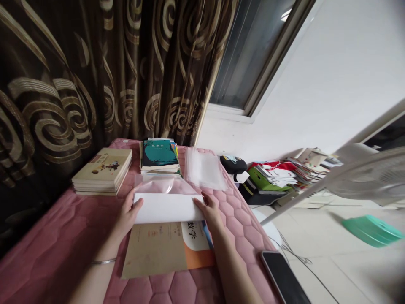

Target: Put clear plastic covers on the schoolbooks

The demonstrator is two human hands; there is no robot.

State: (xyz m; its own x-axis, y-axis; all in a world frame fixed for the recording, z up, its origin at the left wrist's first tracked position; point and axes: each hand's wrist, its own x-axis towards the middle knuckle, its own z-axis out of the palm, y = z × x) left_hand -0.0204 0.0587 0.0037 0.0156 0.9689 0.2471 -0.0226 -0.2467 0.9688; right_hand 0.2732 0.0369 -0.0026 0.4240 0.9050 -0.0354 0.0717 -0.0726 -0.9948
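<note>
A tan and orange textbook (164,249) lies on the pink quilted surface (63,236) in front of me. A white sheet (167,207) is folded over its far edge, with clear plastic film (158,184) beyond it. My left hand (128,215) grips the sheet's left end, thumb on top. My right hand (210,211) presses flat on the sheet's right end, fingers stretched out.
A stack of beige books (103,171) sits far left. A stack topped by a teal book (159,154) stands behind, next to clear plastic covers (204,169). A phone (283,276) lies at the near right edge. A white fan (363,173) and cluttered floor are right.
</note>
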